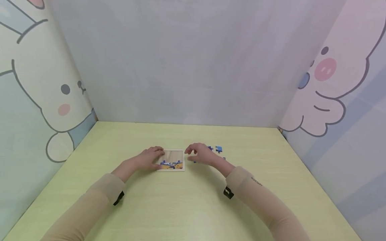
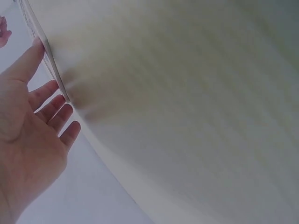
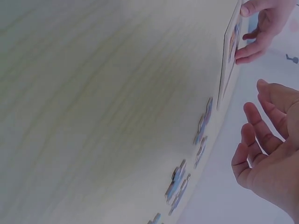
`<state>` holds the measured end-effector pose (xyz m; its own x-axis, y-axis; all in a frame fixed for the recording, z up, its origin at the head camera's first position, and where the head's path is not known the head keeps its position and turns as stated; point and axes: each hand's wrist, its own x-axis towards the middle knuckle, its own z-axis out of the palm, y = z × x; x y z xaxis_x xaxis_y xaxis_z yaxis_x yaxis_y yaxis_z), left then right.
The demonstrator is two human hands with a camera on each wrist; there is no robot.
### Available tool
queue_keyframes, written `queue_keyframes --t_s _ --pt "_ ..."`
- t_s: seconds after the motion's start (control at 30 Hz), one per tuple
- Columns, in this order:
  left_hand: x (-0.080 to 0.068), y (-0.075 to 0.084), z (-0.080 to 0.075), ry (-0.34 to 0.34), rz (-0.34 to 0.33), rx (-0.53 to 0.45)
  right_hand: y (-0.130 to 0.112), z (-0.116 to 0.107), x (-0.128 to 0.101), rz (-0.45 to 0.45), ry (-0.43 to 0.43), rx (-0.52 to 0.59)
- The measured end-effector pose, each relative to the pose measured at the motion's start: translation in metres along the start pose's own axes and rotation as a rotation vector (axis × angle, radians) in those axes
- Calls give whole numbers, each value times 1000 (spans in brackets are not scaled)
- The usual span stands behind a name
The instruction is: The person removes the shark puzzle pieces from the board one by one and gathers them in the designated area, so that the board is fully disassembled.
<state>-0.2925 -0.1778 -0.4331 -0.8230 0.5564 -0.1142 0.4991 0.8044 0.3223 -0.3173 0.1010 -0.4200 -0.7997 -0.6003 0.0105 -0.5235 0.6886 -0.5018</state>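
A small wooden jigsaw tray (image 1: 171, 170) lies on the table, its lower part filled with blue, yellow and orange pieces (image 1: 176, 165) and its upper part bare wood. My left hand (image 1: 149, 158) rests along the tray's left side; in the left wrist view its thumb and fingertips touch the tray edge. Just right of the tray hovers my right hand (image 1: 202, 154), fingers loosely bent and apart. Nothing shows between its fingers in the right wrist view. Several loose blue jigsaw pieces (image 1: 218, 149) lie beyond and beneath it, some partly hidden by the hand.
The pale yellow table (image 1: 181, 207) ends at a plain light curtain (image 1: 187, 67) at the back. Side panels with cartoon animals (image 1: 63, 110) stand at left and right. Flat jigsaw pieces (image 3: 203, 121) lie in a loose line near the tray in the right wrist view.
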Motion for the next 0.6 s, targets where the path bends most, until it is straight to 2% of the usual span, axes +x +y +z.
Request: queue_keyframes --t_s 0.3,0.6 --pt "3 -6 3 13 29 -14 -11 17 7 0 -57 75" --pt "4 -6 4 16 34 -29 -17 27 11 24 -111 -9"
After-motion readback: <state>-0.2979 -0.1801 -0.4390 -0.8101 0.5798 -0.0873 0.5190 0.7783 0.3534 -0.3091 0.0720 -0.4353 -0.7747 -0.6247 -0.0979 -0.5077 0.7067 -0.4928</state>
